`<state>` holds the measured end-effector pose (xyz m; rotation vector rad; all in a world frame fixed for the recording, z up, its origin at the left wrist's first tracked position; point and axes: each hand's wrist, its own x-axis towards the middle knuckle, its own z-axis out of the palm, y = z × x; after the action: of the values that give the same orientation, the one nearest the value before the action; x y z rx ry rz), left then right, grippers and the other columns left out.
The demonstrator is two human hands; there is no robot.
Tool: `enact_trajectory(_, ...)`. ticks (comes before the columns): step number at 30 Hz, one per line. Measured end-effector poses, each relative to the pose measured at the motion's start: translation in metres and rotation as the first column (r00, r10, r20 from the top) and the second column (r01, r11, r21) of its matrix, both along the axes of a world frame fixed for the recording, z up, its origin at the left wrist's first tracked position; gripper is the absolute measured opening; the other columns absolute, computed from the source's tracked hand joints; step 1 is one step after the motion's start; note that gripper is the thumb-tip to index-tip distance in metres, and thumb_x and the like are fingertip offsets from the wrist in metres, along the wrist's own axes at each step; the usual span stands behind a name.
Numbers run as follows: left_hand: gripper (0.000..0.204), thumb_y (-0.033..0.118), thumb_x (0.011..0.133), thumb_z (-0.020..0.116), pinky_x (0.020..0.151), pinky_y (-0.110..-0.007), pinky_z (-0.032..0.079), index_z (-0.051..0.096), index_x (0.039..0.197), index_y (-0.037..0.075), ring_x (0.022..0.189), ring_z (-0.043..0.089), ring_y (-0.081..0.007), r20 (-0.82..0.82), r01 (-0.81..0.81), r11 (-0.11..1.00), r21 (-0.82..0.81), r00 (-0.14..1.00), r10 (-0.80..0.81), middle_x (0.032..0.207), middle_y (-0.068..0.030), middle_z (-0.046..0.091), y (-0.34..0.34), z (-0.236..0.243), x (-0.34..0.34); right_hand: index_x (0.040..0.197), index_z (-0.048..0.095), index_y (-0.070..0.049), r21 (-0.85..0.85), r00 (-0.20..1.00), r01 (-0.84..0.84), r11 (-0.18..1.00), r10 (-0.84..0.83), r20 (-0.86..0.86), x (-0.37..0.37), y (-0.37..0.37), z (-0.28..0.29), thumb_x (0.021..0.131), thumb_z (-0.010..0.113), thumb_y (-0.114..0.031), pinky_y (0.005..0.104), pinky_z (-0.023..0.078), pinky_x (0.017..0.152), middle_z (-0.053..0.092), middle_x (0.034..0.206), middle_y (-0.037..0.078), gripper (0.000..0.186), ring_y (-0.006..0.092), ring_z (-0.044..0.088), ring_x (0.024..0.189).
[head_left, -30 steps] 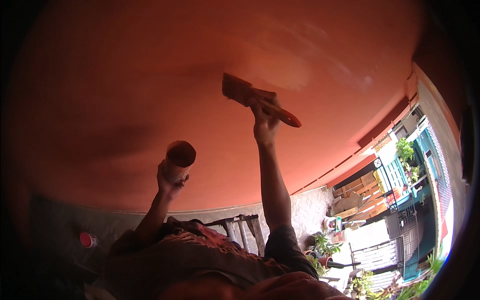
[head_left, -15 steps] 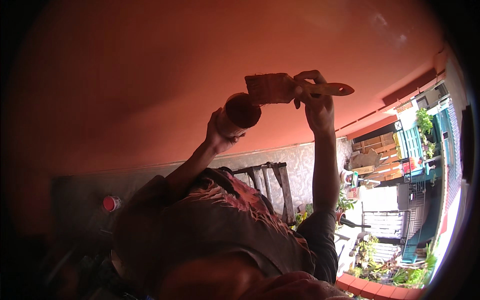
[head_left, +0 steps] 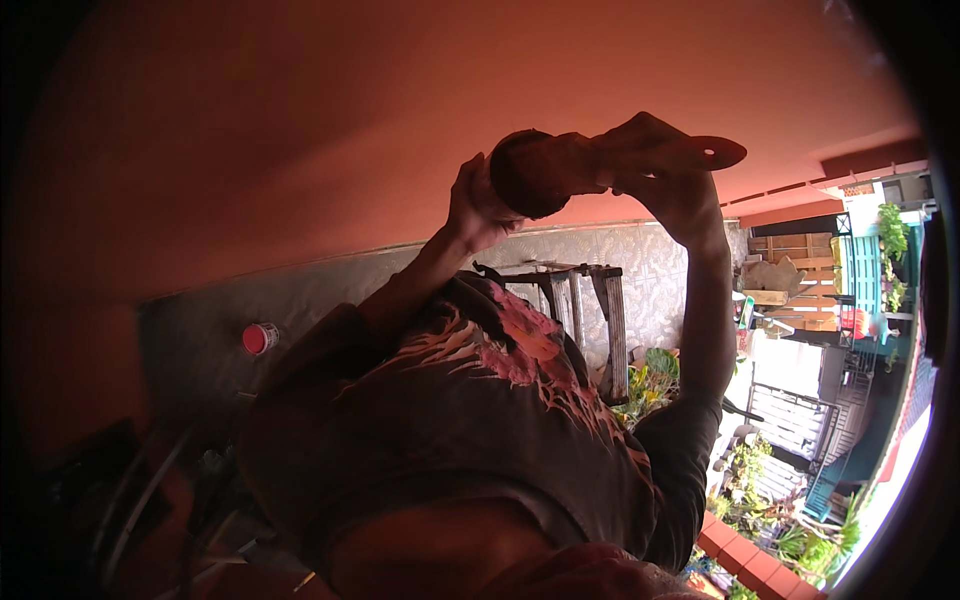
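In front of a reddish-orange wall (head_left: 330, 130), my left hand (head_left: 480, 215) is wrapped around a paint cup (head_left: 535, 195), its dark mouth tilted toward me. My right hand (head_left: 665, 180) grips a wide paintbrush (head_left: 725, 152) by its handle, whose rounded end with a hole sticks out to the right. The brush head points left and lies over or in the mouth of the cup; shadow hides how deep the bristles reach. Both hands are raised above my chest, close together.
Below on the patterned floor (head_left: 650, 250) stands a wooden ladder-like frame (head_left: 610, 330). A red-topped paint can (head_left: 260, 339) sits at the left. Leafy plants (head_left: 655, 375), wooden boards (head_left: 800, 270) and a white gate (head_left: 790, 420) are at the right.
The brush head has gone from beside the cup's rim to over or into its mouth. In the picture, both hands and the cup have shifted up and right.
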<state>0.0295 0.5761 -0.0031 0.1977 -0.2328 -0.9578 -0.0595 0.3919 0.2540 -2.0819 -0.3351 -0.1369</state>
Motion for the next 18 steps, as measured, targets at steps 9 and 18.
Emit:
enact_trajectory(9,0.072,0.066,0.096,0.039,0.068,-0.037,0.059,0.05,0.142,0.011,0.104,0.068,-0.0271,0.017,-0.161,0.986,0.042,0.987,0.16,0.128,-0.0144,0.061,-0.005,0.034,-0.012,0.093,0.071,0.0,-0.016,0.998,0.057,0.998,-0.057,-0.041,0.013,0.025,-0.015,0.086,0.07,-0.002,0.0286,0.056,0.068,0.071,0.085,0.005,0.007,0.0128,0.069,0.075)
enact_trajectory(18,0.063,0.055,0.1,0.038,0.096,-0.047,0.055,0.049,0.141,0.008,0.118,0.061,-0.0293,0.012,-0.142,0.99,-0.023,0.99,0.142,0.134,-0.0148,0.057,-0.005,0.025,-0.007,0.095,0.07,-0.01,-0.356,0.978,0.18,0.917,-0.13,0.161,0.02,0.039,-0.045,0.081,0.079,-0.025,0.0407,0.055,0.064,0.065,0.075,0.012,0.022,0.0276,0.069,0.069)
